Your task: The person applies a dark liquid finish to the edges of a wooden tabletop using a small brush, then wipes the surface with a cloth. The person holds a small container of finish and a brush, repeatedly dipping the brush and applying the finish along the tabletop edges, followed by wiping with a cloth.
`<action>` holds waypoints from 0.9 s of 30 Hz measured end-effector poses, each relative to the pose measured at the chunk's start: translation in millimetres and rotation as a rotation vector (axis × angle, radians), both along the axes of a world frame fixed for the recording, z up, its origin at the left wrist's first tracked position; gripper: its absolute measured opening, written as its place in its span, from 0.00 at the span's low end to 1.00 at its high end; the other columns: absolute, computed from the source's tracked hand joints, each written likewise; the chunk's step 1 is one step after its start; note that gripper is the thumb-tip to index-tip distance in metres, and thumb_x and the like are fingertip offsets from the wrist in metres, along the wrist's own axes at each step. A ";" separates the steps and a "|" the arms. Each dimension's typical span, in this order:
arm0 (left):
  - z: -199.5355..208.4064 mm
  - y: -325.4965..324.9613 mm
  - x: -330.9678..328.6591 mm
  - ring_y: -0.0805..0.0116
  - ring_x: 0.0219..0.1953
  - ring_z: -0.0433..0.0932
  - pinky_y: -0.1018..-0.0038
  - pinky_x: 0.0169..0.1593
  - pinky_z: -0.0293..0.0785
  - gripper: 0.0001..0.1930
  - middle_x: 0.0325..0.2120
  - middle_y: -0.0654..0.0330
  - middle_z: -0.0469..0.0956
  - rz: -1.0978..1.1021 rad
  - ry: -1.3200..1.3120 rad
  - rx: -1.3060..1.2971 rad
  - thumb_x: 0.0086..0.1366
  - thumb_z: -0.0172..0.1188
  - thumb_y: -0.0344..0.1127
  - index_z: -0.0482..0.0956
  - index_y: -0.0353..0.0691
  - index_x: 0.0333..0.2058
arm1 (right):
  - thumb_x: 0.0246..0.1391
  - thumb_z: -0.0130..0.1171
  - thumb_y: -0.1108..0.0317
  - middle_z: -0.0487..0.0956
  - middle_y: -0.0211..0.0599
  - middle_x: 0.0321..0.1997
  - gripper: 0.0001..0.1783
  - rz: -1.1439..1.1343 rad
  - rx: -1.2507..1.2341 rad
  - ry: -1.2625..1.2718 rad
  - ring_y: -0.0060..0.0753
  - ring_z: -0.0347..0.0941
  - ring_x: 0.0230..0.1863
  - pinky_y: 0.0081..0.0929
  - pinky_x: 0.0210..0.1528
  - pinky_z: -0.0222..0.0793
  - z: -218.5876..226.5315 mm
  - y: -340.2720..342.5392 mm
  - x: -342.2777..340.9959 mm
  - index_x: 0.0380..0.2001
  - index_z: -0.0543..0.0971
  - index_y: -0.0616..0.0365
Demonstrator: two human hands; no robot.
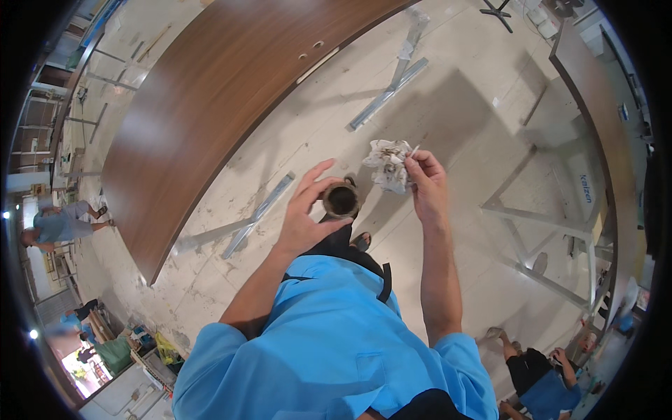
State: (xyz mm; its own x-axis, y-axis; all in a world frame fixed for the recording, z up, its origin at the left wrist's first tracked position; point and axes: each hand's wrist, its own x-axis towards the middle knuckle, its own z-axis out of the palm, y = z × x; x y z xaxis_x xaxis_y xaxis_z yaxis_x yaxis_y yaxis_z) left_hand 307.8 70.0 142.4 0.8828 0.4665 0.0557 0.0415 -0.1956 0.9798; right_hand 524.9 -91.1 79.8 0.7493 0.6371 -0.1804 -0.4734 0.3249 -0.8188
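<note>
While both forearms reach out ahead of my blue shirt [329,322], my left grip [308,210] is curved around the side of a small dark-mouthed cup [342,201], thumb on the near side, fingers on the left, index finger lifted away. The opening faces up toward me; its depth and contents lost in shadow, cannot tell whether anything is inside. A small loop at the far rim may be a handle. My right grip [428,187] is nearly closed, a fingertip pinch on the edge of a crumpled, dark-stained whitish rag [389,166], cloth or paper, which hangs just beyond the cup and to its right, the two near but apart. Handling, my judgement: cup stiff, fairly light, perhaps slick if its wall is greasy; best taken round the body below the rim, kept level. Rag soft, almost weightless, liable to tear if paper; a bunched middle would hold better than the pinched corner. Edges: the big brown worktop [210,105] curves past on the left and ahead, its long edge well apart from my fingers; metal feet [260,213] below it. Another brown panel [595,119] stands far right. Widest room appears ahead and right, over pale floor [483,168].
</note>
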 end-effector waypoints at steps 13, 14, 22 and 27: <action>-12.5 109.4 206.5 0.60 0.68 0.68 0.64 0.69 0.72 0.42 0.72 0.48 0.59 0.147 -0.103 -0.059 0.47 0.76 0.19 0.71 0.37 0.63 | 0.65 0.66 0.70 0.81 0.22 0.37 0.05 -0.133 -0.231 -0.047 0.13 0.74 0.35 0.16 0.38 0.70 -39.5 134.8 216.6 0.42 0.81 0.58; -9.5 115.7 219.6 0.59 0.68 0.68 0.64 0.68 0.73 0.41 0.71 0.48 0.59 0.166 -0.111 -0.055 0.47 0.76 0.19 0.71 0.37 0.63 | 0.65 0.66 0.70 0.80 0.22 0.36 0.06 -0.137 -0.189 -0.039 0.13 0.74 0.35 0.16 0.38 0.70 -43.9 149.7 233.8 0.42 0.81 0.57; -3.0 152.2 320.4 0.59 0.67 0.69 0.64 0.67 0.74 0.40 0.70 0.49 0.62 0.331 -0.006 0.155 0.45 0.77 0.18 0.73 0.35 0.60 | 0.60 0.68 0.71 0.82 0.27 0.34 0.08 -0.124 -0.404 -0.477 0.17 0.75 0.34 0.21 0.37 0.72 -95.2 280.4 334.5 0.40 0.84 0.62; -1.7 155.3 405.6 0.60 0.67 0.70 0.64 0.67 0.75 0.39 0.71 0.52 0.62 0.497 0.047 0.153 0.46 0.73 0.16 0.71 0.34 0.60 | 0.54 0.69 0.73 0.82 0.42 0.33 0.07 -0.021 -0.312 -0.713 0.39 0.79 0.33 0.33 0.39 0.75 -119.6 352.6 379.0 0.36 0.83 0.61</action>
State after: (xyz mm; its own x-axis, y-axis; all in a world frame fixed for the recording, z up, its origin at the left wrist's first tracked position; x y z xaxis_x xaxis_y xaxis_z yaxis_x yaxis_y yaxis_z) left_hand 713.3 225.4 140.7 0.5596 0.8197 0.1221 0.2092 -0.2822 0.9363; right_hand 903.9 261.4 -39.8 0.7628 0.6207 0.1811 0.2059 0.0323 -0.9780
